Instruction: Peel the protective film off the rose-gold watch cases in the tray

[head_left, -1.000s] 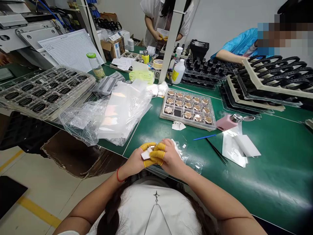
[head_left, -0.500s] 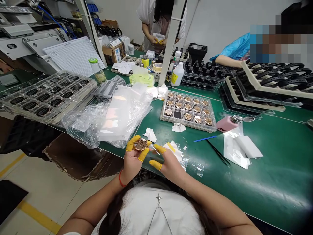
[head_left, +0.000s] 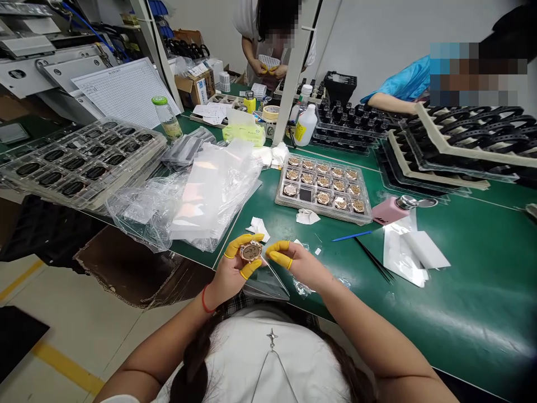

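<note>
Watch case [head_left: 250,252] is positioned near the front edge of the green table [head_left: 470,313]. Plastic sheets [head_left: 197,204], a crumpled wipe [head_left: 259,227], a tray [head_left: 335,214] and tweezers [head_left: 375,261] are laid around. The case is gripped by the left hand [head_left: 229,275]; whether anything is pinched by the right hand's [head_left: 308,268] bunched fingers cannot be told.

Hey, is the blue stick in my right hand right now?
No, the blue stick lies on the green table, apart from the right hand.

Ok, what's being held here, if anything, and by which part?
The left hand holds a round watch case by its rim, between yellow-covered fingertips. Whether the right hand holds anything cannot be told.
</note>
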### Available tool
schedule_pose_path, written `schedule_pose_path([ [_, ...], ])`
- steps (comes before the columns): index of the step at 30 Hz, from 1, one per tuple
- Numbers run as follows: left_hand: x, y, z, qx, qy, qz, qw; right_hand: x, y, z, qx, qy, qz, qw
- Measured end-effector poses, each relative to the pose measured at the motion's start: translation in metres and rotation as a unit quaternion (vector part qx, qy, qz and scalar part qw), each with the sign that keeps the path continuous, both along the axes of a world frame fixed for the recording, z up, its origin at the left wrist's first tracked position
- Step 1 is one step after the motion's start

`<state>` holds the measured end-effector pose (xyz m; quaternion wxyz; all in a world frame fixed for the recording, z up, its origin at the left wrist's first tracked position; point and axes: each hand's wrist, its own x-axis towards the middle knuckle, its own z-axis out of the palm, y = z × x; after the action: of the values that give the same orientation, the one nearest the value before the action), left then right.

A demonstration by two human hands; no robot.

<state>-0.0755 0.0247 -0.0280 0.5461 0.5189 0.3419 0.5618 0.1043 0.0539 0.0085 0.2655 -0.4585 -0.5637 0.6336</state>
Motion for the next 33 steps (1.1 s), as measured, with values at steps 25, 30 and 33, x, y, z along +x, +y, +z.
schedule_pose_path([
  [25, -0.001, -0.006, 0.000, -0.119, 0.112, -0.100, 0.981, -0.014, -0.008, 0.014, -0.060, 0.089, -0.042, 0.993],
  [30, 0.000, -0.007, -0.002, -0.115, 0.115, -0.096, 0.982, -0.013, -0.010, 0.010, -0.058, 0.090, -0.053, 0.993],
  [33, 0.001, -0.009, -0.002, -0.116, 0.117, -0.095, 0.982, -0.014, -0.011, 0.008, -0.052, 0.086, -0.065, 0.993],
])
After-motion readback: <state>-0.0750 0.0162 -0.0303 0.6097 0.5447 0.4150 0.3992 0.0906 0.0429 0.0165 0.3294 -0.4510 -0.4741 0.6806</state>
